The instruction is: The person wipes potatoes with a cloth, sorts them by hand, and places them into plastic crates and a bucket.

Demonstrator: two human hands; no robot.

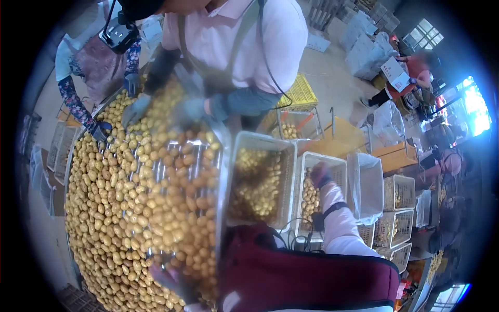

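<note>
My left hand (165, 276), in a purplish glove and smeared by motion, is low among the potatoes (112, 213) on the sorting table. Whether it grips any of them cannot be made out. My right hand (321, 174), at the end of a white sleeve with a dark band, is over a white crate (338, 162) partly filled with potatoes. Its fingers are blurred, and I cannot see anything held in them. Between the table's metal edge (224, 171) and that crate stands a larger crate (288, 182), also with potatoes inside.
Across the table, a person in a pale shirt (280, 47) and another with flowered sleeves (67, 99) have gloved hands among the potatoes. A lined crate (366, 182), stacked crates (397, 216) and a yellow crate (299, 93) stand around. Farther off, a person holds a white box (396, 74).
</note>
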